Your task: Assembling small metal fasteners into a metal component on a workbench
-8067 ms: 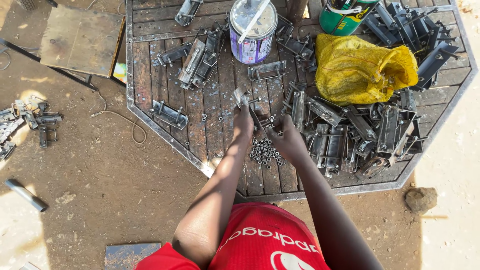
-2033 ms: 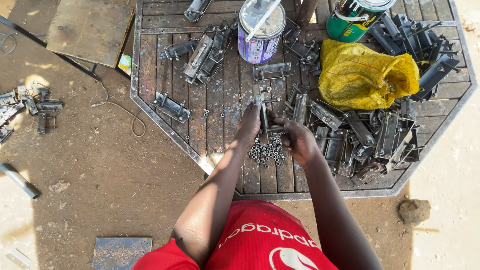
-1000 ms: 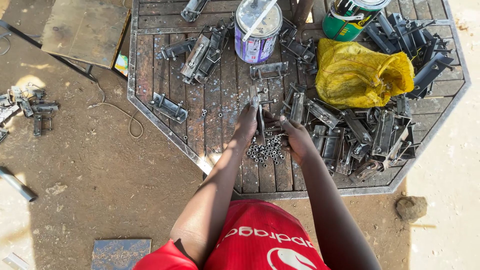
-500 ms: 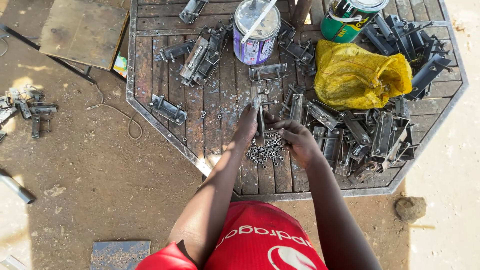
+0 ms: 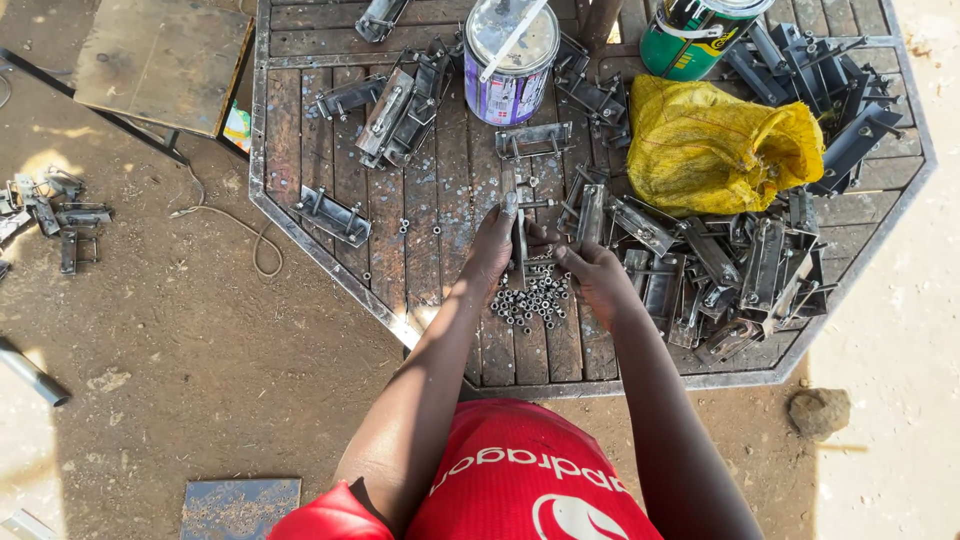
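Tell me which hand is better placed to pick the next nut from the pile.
Right, probably. The right hand has fingertips free beside the pile of nuts, while the left hand is steadying the metal latch piece.

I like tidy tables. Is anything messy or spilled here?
Yes. Metal latch parts lie jumbled at the table's right side, small nuts sit loose by the hands, and a few more latch parts lie on the dirt, off the table.

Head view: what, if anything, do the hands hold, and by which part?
Both hands grip one metal latch piece standing over the pile of nuts. The left hand holds its upper length; the right hand pinches near its lower end.
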